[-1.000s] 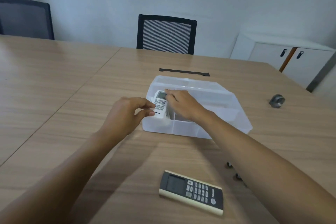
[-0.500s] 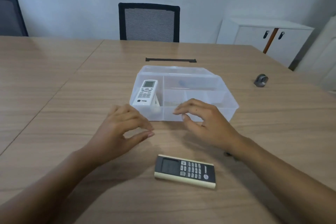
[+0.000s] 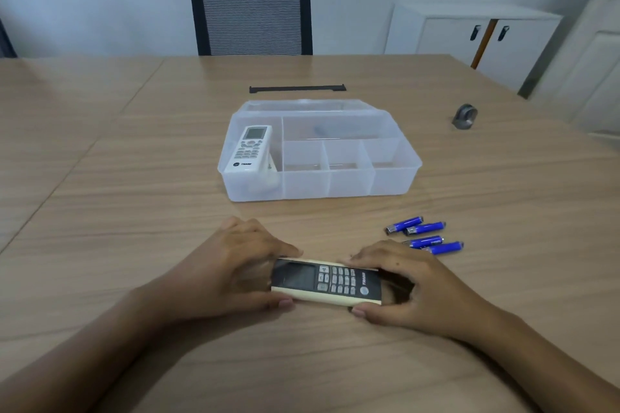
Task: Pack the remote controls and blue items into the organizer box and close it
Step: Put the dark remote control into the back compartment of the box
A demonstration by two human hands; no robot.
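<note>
A clear plastic organizer box (image 3: 396, 178) stands open mid-table, its lid folded back behind it. A white remote (image 3: 249, 148) leans tilted in the box's left compartment. A black remote with a cream edge (image 3: 327, 281) lies flat on the table near me. My left hand (image 3: 231, 270) grips its left end and my right hand (image 3: 407, 287) grips its right end, fingers and thumbs pinching the long sides. Several blue items (image 3: 424, 235), small cylinders with metal tips, lie on the table to the right of my right hand.
A black strip (image 3: 297, 88) lies behind the box. A small grey object (image 3: 464, 116) sits far right on the wooden table (image 3: 134, 178). A black mesh chair (image 3: 251, 18) stands at the far edge, with a white cabinet (image 3: 469, 33) beyond.
Both hands let go of the white remote, left it in the box, drew back toward me and closed on the ends of the black remote. The blue items have come into view.
</note>
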